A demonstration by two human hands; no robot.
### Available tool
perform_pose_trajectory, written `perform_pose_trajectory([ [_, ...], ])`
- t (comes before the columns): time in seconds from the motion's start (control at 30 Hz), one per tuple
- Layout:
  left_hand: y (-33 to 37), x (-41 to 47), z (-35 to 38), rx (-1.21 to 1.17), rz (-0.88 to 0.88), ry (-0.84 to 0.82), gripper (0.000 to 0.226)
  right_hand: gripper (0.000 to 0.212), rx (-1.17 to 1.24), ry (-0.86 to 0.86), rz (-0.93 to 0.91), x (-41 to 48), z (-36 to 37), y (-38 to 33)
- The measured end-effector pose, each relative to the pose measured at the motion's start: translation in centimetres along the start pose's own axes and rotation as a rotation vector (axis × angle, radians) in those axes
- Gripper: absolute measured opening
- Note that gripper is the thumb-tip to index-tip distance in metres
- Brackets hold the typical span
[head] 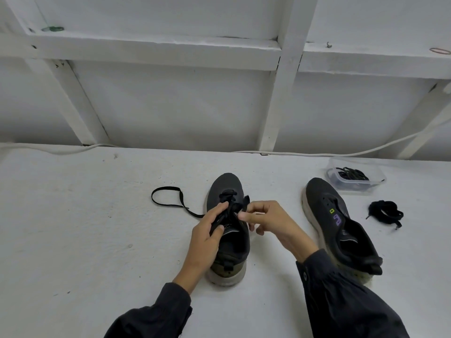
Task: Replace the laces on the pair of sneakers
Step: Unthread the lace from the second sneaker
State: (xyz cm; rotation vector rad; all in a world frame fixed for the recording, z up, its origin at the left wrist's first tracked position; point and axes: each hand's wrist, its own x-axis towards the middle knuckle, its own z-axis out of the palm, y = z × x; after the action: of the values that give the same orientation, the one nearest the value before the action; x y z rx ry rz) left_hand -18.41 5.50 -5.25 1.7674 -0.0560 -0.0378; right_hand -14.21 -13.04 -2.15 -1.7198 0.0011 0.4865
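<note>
L hand [207,236] pinches flat black lace [152,197] over knit sneaker [225,189]; R hand [267,220] grip pinches other lace end.

We see a dark grey knit sneaker with a pale sole [225,182] standing upright at the centre of the frame, its toe towards the top. A black flat lace [228,192] crosses its front eyelets, and one free end loops out flat to the left. Right of centre lies the unlaced matching sneaker [322,196], tilted onto its side, with bare eyelets and yellow and purple marks. Further right sits a bundled black lace [385,212]. Above it, more black laces [351,174] are coiled in a clear plastic tub [377,170].
</note>
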Motion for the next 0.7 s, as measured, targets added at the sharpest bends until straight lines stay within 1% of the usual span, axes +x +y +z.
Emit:
perform_pose_trajectory([
  [0.07,0.1,0.0,0.0,-0.003,-0.002,-0.002,0.056,0.021,0.016,0.033,-0.044,0.2,0.0,-0.2],
  [0.13,0.1,-0.1,-0.1,-0.017,-0.014,-0.006,0.056,0.025,0.037,0.121,-0.078,0.4,-0.4,-0.8],
  [0.27,0.1,-0.1,-0.1,-0.025,-0.015,-0.014,0.055,0.022,0.290,0.503,-0.146,1.0,-1.8,-1.7],
  [0.3,0.1,-0.2,-0.1,-0.024,-0.013,-0.014,0.055,0.022,0.339,0.552,-0.139,1.1,-1.9,-1.8],
  [0.33,0.1,-0.2,-0.1,-0.022,-0.011,-0.013,0.055,0.023,0.352,0.555,-0.118,1.1,-1.9,-1.8],
  [0.37,0.1,-0.2,-0.1,-0.020,-0.010,-0.010,0.055,0.024,0.323,0.506,-0.085,1.0,-1.9,-1.7],
  [0.4,0.1,-0.1,-0.1,-0.019,-0.008,-0.006,0.055,0.024,0.256,0.414,-0.042,0.9,-1.8,-1.6],
  [0.47,0.1,-0.1,0.0,-0.020,-0.001,0.001,0.056,0.019,0.063,0.166,0.023,0.5,-1.4,-1.1],
  [0.5,0.1,-0.1,0.0,-0.018,0.004,0.002,0.056,0.016,-0.011,0.059,0.028,0.3,-1.1,-1.0],
  [0.53,0.1,-0.1,0.0,-0.013,0.008,0.002,0.056,0.015,-0.044,-0.009,0.018,0.1,-0.8,-0.8],
  [0.6,0.1,-0.1,0.0,-0.006,0.011,0.000,0.056,0.012,-0.032,-0.020,-0.017,0.1,-0.5,-0.6],
  [0.7,0.1,-0.1,-0.1,-0.013,0.006,-0.005,0.056,0.014,-0.039,0.093,-0.083,0.6,-0.8,-1.1],
])
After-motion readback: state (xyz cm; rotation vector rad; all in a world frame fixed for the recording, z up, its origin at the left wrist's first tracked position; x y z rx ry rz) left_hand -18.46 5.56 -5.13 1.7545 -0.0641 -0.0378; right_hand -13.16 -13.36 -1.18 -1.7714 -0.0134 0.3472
